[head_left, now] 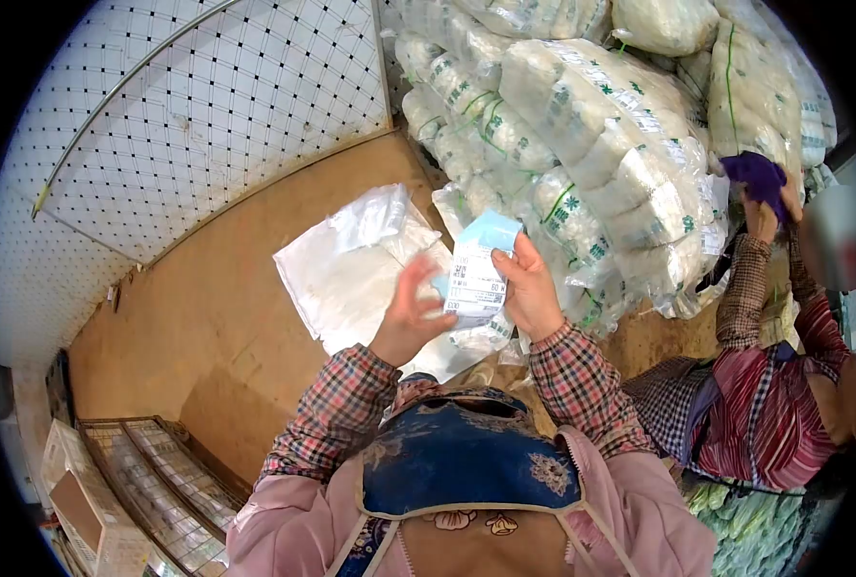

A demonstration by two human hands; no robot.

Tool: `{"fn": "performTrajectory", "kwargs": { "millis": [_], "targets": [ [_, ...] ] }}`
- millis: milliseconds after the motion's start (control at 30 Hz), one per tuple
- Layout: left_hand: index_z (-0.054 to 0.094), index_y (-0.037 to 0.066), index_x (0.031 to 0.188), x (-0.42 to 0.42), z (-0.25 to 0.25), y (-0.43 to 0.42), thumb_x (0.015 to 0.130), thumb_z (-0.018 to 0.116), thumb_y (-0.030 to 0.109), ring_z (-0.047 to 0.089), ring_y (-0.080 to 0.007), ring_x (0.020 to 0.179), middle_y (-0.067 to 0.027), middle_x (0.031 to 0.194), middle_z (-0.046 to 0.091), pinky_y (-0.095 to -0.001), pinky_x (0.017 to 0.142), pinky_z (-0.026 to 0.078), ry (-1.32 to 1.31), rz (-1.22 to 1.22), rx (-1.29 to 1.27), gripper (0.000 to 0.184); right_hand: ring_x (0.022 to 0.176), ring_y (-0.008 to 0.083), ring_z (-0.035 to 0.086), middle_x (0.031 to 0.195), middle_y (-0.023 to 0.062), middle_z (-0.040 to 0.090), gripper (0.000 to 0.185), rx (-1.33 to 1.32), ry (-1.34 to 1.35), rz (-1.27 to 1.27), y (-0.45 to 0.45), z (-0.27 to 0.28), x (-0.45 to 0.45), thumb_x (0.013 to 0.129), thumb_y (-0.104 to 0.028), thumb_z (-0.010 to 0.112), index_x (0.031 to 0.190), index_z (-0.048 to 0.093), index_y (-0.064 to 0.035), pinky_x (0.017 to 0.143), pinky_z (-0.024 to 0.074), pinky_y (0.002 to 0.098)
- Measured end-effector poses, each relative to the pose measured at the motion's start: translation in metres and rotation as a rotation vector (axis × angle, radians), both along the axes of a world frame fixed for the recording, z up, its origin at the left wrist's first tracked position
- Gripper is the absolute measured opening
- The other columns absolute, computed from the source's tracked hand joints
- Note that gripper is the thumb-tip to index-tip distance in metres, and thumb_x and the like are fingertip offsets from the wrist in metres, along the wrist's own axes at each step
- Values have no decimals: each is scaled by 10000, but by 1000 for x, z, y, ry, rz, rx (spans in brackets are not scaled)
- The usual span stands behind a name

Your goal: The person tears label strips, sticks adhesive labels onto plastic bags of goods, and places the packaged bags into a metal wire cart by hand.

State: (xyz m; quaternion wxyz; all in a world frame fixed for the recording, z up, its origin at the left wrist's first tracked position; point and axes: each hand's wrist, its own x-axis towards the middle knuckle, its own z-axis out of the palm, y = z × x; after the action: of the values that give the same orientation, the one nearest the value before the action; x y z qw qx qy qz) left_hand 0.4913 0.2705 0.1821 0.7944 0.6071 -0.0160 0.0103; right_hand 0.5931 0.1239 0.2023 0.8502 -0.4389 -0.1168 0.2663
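Note:
My right hand (532,290) pinches a strip of printed labels (478,282), white with black print and a light blue part at its upper end. At the strip's left edge is my left hand (414,313), fingers apart and slightly blurred; whether its thumb touches the paper I cannot tell. Beneath the hands, white plastic sheets or bags (346,260) lie on the brown floor. Just beyond my right hand rises a pile of clear plastic bags (630,183) packed with whitish contents, with green print and green ties.
On the right, another person (765,404) in a striped top holds a purple cloth (757,183) against the bags. A patterned white panel (245,106) borders the brown floor (226,308) at the upper left. A crate (96,490) and a metal rack (159,471) stand lower left.

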Motion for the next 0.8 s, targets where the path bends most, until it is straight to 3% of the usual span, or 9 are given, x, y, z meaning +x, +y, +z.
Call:
{"fn": "performTrajectory", "kwargs": {
  "millis": [67, 133, 233, 800],
  "targets": [
    [425, -24, 1136, -19, -16, 5, 748, 547, -30, 499, -159, 983, -122, 1217, 395, -274, 785, 449, 105, -45, -132, 407, 865, 121, 545, 1025, 68, 539, 391, 9, -32, -20, 8, 8, -12, 820, 15, 444, 1198, 353, -23, 733, 462, 250],
    [488, -29, 1076, -38, -26, 11, 781, 514, -10, 551, -138, 890, -95, 1070, 533, -263, 775, 450, 261, -230, -174, 297, 876, 127, 547, 1027, 66, 538, 376, 27, -56, -27, 14, 10, -17, 822, 17, 437, 1189, 365, -29, 739, 465, 254],
    [478, -20, 1093, -63, -32, 17, 803, 485, 3, 567, -130, 855, -84, 965, 589, -254, 775, 446, 290, -274, -170, 291, 883, 135, 552, 1029, 70, 539, 376, 47, -82, -39, 17, 18, -27, 824, 26, 425, 1190, 364, -34, 743, 470, 263],
    [505, -31, 1055, -170, -48, 43, 782, 492, -23, 587, -136, 820, -101, 963, 593, -248, 732, 471, 429, -299, -208, 273, 906, 247, 536, 1030, 137, 504, 361, 91, -81, -427, -3, 30, -15, 801, 85, 387, 1154, 368, 13, 762, 476, 354]
  ]
}}
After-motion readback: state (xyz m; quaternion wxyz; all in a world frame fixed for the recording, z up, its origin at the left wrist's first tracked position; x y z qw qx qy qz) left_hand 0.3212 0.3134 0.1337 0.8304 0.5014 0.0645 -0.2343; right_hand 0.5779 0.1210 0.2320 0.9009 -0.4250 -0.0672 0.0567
